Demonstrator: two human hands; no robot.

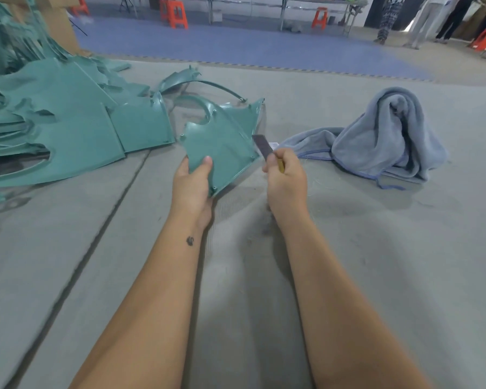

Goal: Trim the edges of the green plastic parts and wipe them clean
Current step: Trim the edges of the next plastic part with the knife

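Head cam, looking down at the floor (348, 248), which is grey concrete. The left hand (192, 186) has its grip pinched on the near corner of a green plastic part (222, 147), thumb flat on top and fingers tucked underneath, so the part is held up and tilted a bit off the floor. The right hand (285, 176) is curled tight around a trimming knife (265, 148) with a yellowish handle; the dark blade pokes up and sits right at the part's right edge, though I can't tell if it's actually touching.

Stuff around: a big messy pile of green parts (54, 122) off to the left, stacked and overlapping, with a couple of curved pieces (197, 82) lying just behind the held one. To the right there's a crumpled grey-blue towel (382, 138) heaped on the floor, near the knife hand but apart from it. Further back there's a blue mat (236, 43), orange stools (177, 14), a long bench (292, 1) and some people's legs (424, 21) standing at the far right.
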